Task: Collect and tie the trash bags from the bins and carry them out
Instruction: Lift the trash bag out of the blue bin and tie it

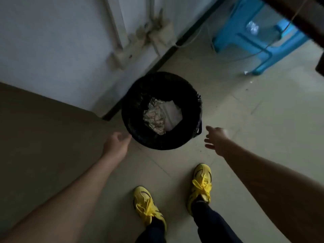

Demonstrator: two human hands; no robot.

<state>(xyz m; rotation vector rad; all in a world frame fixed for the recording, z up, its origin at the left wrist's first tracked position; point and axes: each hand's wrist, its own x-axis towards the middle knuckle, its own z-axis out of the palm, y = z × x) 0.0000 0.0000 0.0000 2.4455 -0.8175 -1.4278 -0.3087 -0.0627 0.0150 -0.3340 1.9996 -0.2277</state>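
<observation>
A round black bin (191, 135) stands on the tiled floor beside the wall, lined with a black trash bag (136, 95) folded over its rim. Inside lie crumpled foil (155, 118) and white paper (172, 111). My left hand (116, 143) reaches to the bin's near left rim, fingers loosely curled and just touching or nearly touching the bag edge. To the right of the bin hovers my right hand (216, 138), fingers spread, holding nothing, a short gap from the rim.
A blue plastic stool (259, 41) stands at the back right with cables trailing past it. A brown panel (43, 128) fills the left side. A dark furniture edge (298, 13) crosses the top right. My yellow shoes (201, 185) stand on the floor below the bin.
</observation>
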